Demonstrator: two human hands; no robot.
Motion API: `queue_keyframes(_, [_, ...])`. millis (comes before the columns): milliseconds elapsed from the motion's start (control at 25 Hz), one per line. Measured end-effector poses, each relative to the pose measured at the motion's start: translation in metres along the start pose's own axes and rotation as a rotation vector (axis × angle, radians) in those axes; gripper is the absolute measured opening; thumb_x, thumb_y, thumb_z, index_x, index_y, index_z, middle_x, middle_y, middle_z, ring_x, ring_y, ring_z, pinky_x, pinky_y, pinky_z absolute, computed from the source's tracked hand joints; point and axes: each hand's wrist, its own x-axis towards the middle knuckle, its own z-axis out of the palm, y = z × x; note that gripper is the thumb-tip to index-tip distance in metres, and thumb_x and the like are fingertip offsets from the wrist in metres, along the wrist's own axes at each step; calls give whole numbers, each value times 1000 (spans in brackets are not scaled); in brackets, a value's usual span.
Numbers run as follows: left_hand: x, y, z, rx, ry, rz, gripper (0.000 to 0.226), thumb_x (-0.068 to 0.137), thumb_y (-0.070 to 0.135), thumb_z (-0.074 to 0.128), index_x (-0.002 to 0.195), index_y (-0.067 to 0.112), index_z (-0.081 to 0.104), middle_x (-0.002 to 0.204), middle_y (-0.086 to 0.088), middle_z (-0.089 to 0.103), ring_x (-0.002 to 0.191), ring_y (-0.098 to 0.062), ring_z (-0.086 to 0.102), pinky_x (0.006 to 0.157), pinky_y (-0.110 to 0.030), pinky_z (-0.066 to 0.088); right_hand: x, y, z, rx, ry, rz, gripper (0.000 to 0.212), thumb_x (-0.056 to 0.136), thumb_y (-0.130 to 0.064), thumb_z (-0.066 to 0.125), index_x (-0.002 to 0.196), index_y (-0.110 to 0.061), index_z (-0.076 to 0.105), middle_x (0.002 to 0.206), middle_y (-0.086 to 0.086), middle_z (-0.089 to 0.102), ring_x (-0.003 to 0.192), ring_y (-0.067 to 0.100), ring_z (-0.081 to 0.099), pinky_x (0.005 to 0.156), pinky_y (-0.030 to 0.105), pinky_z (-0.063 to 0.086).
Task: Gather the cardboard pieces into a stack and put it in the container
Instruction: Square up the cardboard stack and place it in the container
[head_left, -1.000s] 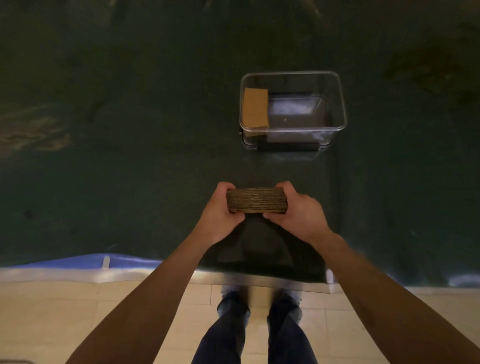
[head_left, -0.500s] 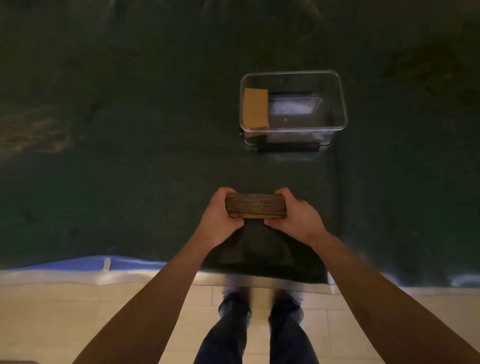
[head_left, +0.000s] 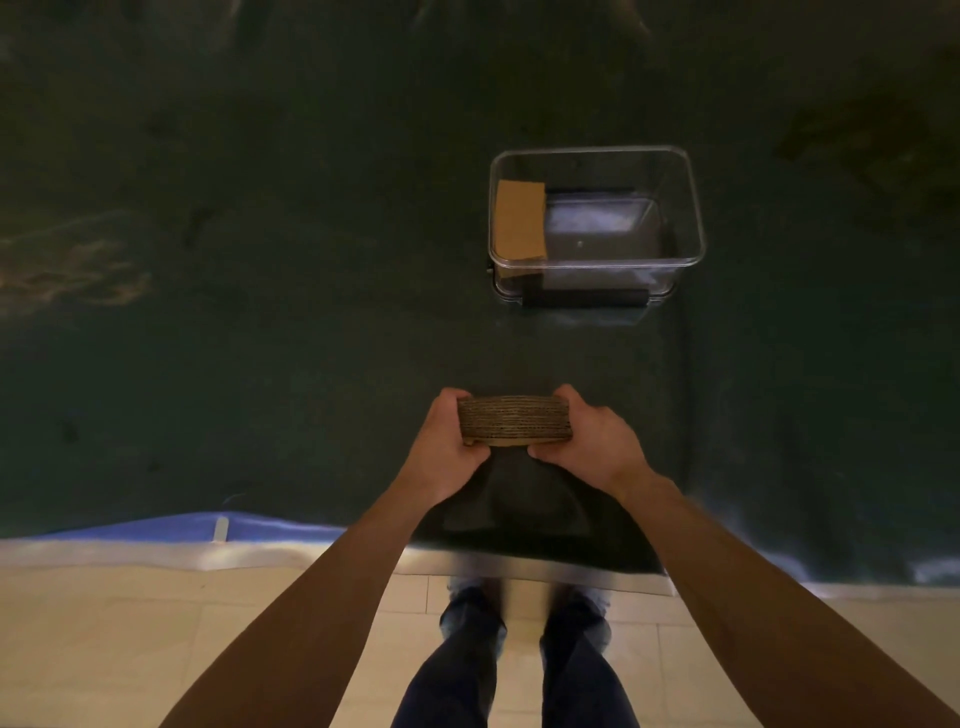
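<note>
A stack of brown corrugated cardboard pieces (head_left: 514, 421) is held between both hands above the near part of the dark green table, its layered edges facing me. My left hand (head_left: 447, 447) grips its left end and my right hand (head_left: 592, 441) grips its right end. Farther back and slightly right stands a clear plastic container (head_left: 696, 208). Inside it, one cardboard piece (head_left: 519, 221) leans against the left wall.
The dark green table cover (head_left: 260, 312) spreads wide on all sides. Its near edge (head_left: 156, 540) shows a blue and silver strip. Below it lie beige floor tiles (head_left: 104, 649) and my legs in dark trousers (head_left: 519, 665).
The stack dipped slightly toward me and then came back up a little. Both hands have kept their hold on it throughout. The container has not moved.
</note>
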Motion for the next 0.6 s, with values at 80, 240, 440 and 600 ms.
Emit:
queue_keyframes(80, [1, 3, -5, -16, -18, -4, 52, 79, 7, 72, 121, 18, 43, 115, -5, 56, 106, -18, 57, 87, -28, 47, 2, -1, -3, 26, -23, -16, 49, 75, -45, 79, 111, -27, 49, 107, -4, 70, 100, 17, 67, 90, 41, 55])
queue_keyframes(240, [3, 13, -19, -36, -93, -40, 46, 79, 8, 68, 113, 25, 42, 106, 1, 59, 94, -13, 59, 74, -23, 44, 0, -9, -14, 149, -90, -42, 59, 68, -59, 78, 113, -28, 58, 112, -8, 70, 102, 10, 66, 91, 34, 54])
queue_keyframes(440, [8, 34, -43, -142, -188, -58, 44, 70, 21, 71, 108, 24, 48, 107, -3, 59, 97, -14, 56, 75, -28, 45, -4, -25, -34, 249, -17, -66, 42, 70, -53, 81, 103, -30, 68, 97, -14, 72, 91, 3, 66, 81, 25, 53])
queue_keyframes(600, [6, 46, -60, -564, -197, -108, 54, 61, 32, 72, 110, 18, 57, 112, -5, 60, 106, -22, 58, 89, -37, 48, -12, -44, -54, 691, -75, 73, 41, 77, -35, 81, 112, -34, 60, 105, -12, 66, 99, 9, 62, 78, 21, 50])
